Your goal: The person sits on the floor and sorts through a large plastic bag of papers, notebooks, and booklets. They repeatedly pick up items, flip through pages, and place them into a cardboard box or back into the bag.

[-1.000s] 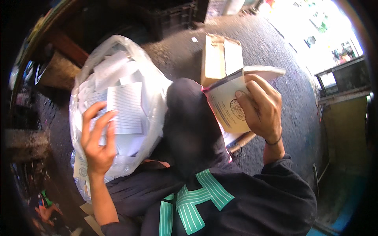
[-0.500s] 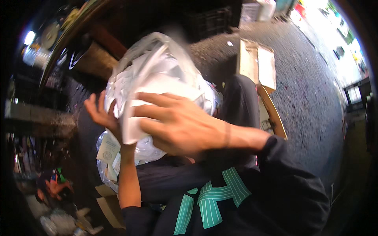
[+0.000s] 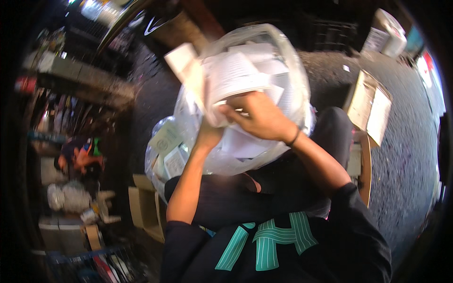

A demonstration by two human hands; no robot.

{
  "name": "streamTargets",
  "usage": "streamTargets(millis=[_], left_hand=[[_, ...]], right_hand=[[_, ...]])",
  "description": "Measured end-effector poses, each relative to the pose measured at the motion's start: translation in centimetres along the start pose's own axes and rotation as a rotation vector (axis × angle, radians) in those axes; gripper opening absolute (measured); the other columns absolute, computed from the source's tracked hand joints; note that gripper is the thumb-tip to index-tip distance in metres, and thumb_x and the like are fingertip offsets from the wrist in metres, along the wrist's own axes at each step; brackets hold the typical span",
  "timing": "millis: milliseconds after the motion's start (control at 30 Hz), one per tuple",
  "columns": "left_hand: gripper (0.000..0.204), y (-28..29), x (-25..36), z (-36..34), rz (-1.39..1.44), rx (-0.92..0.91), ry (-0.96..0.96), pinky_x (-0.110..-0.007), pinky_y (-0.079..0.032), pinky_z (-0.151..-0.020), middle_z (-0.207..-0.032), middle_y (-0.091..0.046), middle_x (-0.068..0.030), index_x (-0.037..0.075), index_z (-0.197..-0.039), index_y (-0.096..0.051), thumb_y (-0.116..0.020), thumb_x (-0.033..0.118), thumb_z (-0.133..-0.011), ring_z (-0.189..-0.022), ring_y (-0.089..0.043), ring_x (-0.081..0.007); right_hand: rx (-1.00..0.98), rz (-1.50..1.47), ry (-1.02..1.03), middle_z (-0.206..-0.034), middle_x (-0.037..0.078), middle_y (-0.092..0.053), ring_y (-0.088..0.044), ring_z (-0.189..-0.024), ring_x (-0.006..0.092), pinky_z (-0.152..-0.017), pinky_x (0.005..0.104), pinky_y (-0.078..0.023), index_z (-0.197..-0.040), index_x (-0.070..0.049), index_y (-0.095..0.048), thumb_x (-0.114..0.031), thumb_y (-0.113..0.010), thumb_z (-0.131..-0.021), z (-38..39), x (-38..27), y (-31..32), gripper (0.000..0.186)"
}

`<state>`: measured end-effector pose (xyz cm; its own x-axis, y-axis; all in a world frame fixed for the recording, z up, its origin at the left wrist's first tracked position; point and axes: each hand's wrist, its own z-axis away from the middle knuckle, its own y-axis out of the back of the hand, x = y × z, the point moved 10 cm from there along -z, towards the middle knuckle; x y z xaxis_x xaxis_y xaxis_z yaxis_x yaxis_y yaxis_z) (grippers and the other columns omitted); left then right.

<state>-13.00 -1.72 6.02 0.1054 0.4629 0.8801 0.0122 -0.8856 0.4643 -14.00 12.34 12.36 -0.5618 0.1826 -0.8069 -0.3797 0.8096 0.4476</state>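
A booklet [image 3: 233, 75], with a pale cover [image 3: 186, 66] folded out to the left and printed pages curling over, is bent open between my hands. My right hand [image 3: 259, 115] is closed on the lower edge of its pages, the fingers curled in. From below, my left hand [image 3: 210, 134] grips the booklet near its fold; most of its fingers are hidden behind the paper. Under both hands a big clear plastic bag [image 3: 299, 85] stands full of white loose sheets [image 3: 243, 141].
At the left, a smaller clear bag [image 3: 153, 144] holds a greenish booklet [image 3: 166, 139] and papers. An open cardboard box [image 3: 146, 212] stands below it. Flattened cardboard [image 3: 370, 108] lies right of my knee [image 3: 335, 125]. A person [image 3: 80, 153] crouches far left; a white jug [image 3: 394, 40] stands back right.
The view has swung left, so the scene sits further right. My right hand has bent the paper open, and my left hand, fingers spread before, has moved in under it.
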Motion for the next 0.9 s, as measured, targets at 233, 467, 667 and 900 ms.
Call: streamTargets(millis=[233, 467, 667, 900], left_hand=[[0.051, -4.6, -3.2, 3.5, 0.12, -0.618, 0.265, -0.036, -0.045, -0.112, -0.137, -0.066, -0.0145, -0.003, -0.143, -0.057, -0.073, 0.008, -0.096, -0.127, -0.06, -0.0215], [0.065, -1.8, -2.3, 2.0, 0.419, -0.546, 0.285, -0.031, -0.048, -0.104, -0.131, -0.067, -0.0151, -0.005, -0.154, -0.048, -0.069, 0.022, -0.099, -0.118, -0.064, -0.0178], [0.079, -1.8, -1.0, 0.8, 0.421, -0.328, 0.281, -0.036, -0.057, -0.092, -0.133, -0.063, -0.0179, -0.002, -0.154, -0.046, -0.077, 0.042, -0.096, -0.113, -0.066, -0.0231], [0.064, -1.7, -0.8, 0.4, 0.404, -0.289, 0.305, -0.034, -0.057, -0.093, -0.124, -0.067, -0.012, 0.004, -0.149, -0.055, -0.08, 0.025, -0.094, -0.115, -0.064, -0.0188]], right_hand=[[0.045, 0.106, -0.148, -0.132, 0.019, -0.066, -0.073, -0.101, 0.0353, -0.088, 0.0409, -0.058, -0.157, -0.01, -0.037, -0.021, -0.094, -0.068, 2.1, 5.9, -0.5, 0.106], [0.12, 0.178, -0.037, -0.161, 0.028, -0.038, -0.057, -0.133, 0.0481, -0.106, 0.0489, -0.054, -0.163, -0.011, -0.028, -0.025, -0.099, -0.059, 2.5, 4.1, 0.3, 0.127], [0.031, 0.141, -0.044, -0.165, 0.027, -0.034, -0.049, -0.142, 0.0481, -0.112, 0.0486, -0.05, -0.164, -0.015, -0.032, -0.024, -0.098, -0.059, 2.4, 3.8, -0.5, 0.125], [0.166, 0.402, 0.182, -0.167, 0.019, -0.036, -0.042, -0.149, 0.0426, -0.117, 0.0497, -0.045, -0.154, -0.011, -0.05, -0.033, -0.101, -0.053, 2.2, 2.1, 0.7, 0.116]])
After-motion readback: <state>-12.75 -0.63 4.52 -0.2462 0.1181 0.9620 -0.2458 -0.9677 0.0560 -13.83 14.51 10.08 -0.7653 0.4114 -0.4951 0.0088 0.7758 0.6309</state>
